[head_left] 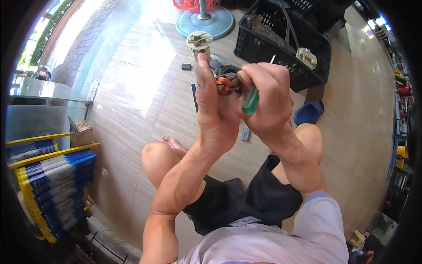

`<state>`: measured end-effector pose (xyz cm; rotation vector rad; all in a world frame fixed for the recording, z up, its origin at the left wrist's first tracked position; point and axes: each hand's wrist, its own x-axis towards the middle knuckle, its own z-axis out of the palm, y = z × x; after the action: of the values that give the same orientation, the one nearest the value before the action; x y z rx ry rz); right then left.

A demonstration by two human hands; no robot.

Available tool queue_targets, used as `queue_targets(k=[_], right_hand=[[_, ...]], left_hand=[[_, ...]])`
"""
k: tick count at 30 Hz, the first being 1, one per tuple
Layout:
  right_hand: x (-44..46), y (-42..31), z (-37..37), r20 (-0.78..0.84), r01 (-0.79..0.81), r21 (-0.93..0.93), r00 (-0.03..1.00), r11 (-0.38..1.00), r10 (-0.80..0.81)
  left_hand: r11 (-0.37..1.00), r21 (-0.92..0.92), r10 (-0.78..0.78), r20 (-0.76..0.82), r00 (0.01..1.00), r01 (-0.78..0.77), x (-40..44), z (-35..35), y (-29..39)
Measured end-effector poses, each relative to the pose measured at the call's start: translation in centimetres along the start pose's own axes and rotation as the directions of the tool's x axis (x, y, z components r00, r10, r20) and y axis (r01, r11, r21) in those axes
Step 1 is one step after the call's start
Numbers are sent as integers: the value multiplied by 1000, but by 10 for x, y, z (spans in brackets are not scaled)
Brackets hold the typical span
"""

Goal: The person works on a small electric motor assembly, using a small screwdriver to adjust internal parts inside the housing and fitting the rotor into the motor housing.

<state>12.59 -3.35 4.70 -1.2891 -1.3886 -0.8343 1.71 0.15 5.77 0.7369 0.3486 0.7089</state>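
Left hand (215, 116) — part closed, thumb straight — cradles a dark component with orange copper-coloured windings (224, 86) above the tiled floor (123, 119), off the black plastic crate's (314, 75) near-left edge. Right hand (269, 99) grips a translucent green tool handle (250, 102); tip contact unclear. Advisable: brace component, spare windings.

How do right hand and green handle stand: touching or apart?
Touching. The head view shows the green handle protruding from the curled grip of the right hand, with no gap between them.
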Motion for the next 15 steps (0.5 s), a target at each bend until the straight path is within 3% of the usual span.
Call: queue_targets(k=[8,11,14,15], right_hand=[[-16,-6,-2,88,-3,-15,996,1000,4],[-20,-10,-6,138,-95,101,987,990,80],[-18,-15,-7,146,-159,134,979,978,139],[-15,-13,-12,165,-187,155,973,970,161]], left_hand=[[1000,21,-19,-132,991,22,-5,-16,-9],[998,55,13,-143,990,-5,-8,-20,-9],[995,-101,-41,-142,989,26,-7,-27,-7],[971,-232,-79,-123,989,49,-7,-28,-6]])
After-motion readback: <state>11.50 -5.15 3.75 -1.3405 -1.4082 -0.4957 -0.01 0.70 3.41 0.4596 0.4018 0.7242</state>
